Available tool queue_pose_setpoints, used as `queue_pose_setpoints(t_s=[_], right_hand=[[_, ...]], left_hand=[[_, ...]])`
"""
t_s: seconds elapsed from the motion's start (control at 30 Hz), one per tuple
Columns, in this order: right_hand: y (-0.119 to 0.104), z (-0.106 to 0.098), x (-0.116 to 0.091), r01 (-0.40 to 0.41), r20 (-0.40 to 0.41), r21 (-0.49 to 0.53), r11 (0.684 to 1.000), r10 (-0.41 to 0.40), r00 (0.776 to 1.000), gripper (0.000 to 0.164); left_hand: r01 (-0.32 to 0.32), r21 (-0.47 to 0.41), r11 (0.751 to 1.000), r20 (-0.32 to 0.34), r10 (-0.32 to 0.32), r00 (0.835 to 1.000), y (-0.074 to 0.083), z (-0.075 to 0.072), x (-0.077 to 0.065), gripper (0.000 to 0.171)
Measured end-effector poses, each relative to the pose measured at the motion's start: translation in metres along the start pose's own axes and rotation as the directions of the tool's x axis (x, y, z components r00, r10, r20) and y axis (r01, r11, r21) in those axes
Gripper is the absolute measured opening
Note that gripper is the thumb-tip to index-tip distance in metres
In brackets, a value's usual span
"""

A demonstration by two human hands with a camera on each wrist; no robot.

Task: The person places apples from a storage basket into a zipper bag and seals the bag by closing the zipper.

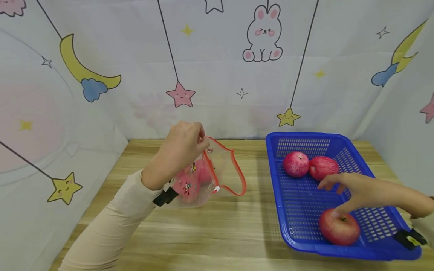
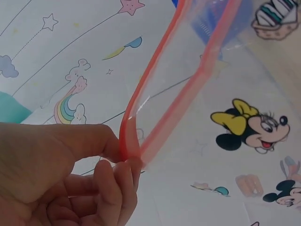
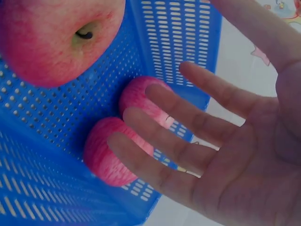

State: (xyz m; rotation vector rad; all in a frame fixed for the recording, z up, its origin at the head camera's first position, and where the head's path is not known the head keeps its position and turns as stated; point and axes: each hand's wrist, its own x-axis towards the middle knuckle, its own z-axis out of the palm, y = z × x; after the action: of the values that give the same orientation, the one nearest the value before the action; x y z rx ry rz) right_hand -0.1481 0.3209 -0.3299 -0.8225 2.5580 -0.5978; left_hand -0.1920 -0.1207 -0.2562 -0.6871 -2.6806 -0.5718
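My left hand (image 1: 184, 150) pinches the red-edged rim of a clear zip bag (image 2: 202, 75) between thumb and fingers, and the bag's mouth gapes to the right. Cartoon figures are printed on the bag, and reddish-pink fruit (image 1: 186, 186) shows through its side. Over the blue basket (image 1: 281, 210), my right hand (image 1: 359, 190) is spread with nothing in its grasp. Its thumb is at the near apple (image 1: 339, 227); whether they touch I cannot tell. Two more red apples (image 1: 295, 164) lie side by side at the basket's far end, beyond the fingertips.
The bag and basket stand on a wood-grain table (image 1: 237, 233), with bare tabletop between them. White cloth walls (image 1: 220, 67) with printed stars, moons and a rabbit close in the back and both sides. The basket's raised rim surrounds the apples.
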Motion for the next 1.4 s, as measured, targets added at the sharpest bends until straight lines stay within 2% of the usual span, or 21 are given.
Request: queue_pose_setpoints(t_s=[0.2,0.43,0.57,0.77,0.9,1.03,1.13,1.27,1.4], right_hand=[[0.008,0.003,-0.007,0.018,0.042,0.026,0.999,-0.019,0.999,0.058],[0.014,0.007,-0.014,0.005,0.076,0.057,0.998,-0.01,0.997,0.058],[0.021,0.008,-0.017,0.104,0.078,0.076,0.992,-0.11,0.991,0.06],[0.032,0.014,-0.018,0.284,0.077,0.091,0.955,-0.291,0.954,0.072],[0.037,0.021,-0.016,0.41,0.06,0.02,0.912,-0.411,0.91,0.082],[0.041,0.027,-0.015,0.442,0.08,0.017,0.897,-0.442,0.894,0.089],[0.041,0.029,-0.015,0.432,0.102,0.022,0.902,-0.432,0.896,0.094],[0.041,0.031,-0.015,0.454,0.103,-0.012,0.891,-0.451,0.887,0.1],[0.041,0.034,-0.011,0.495,0.083,-0.015,0.869,-0.492,0.867,0.103]], left_hand=[[-0.035,0.014,0.999,-0.005,0.035,0.999,0.001,0.002,0.0,0.008],[-0.057,-0.026,0.998,0.068,0.058,0.996,0.004,0.003,-0.003,0.01],[-0.049,-0.064,0.997,0.103,0.055,0.993,0.005,0.003,-0.005,0.012],[-0.038,-0.08,0.996,0.128,0.048,0.991,0.007,0.002,-0.007,0.014],[-0.047,-0.082,0.996,0.127,0.057,0.99,0.007,0.003,-0.007,0.015],[-0.056,-0.085,0.995,0.117,0.066,0.991,0.007,0.004,-0.007,0.016],[-0.056,-0.086,0.995,0.113,0.065,0.991,0.006,0.004,-0.006,0.017],[-0.048,-0.088,0.995,0.111,0.057,0.992,0.006,0.003,-0.006,0.018],[-0.041,-0.09,0.995,0.111,0.051,0.993,0.005,0.002,-0.006,0.019]])
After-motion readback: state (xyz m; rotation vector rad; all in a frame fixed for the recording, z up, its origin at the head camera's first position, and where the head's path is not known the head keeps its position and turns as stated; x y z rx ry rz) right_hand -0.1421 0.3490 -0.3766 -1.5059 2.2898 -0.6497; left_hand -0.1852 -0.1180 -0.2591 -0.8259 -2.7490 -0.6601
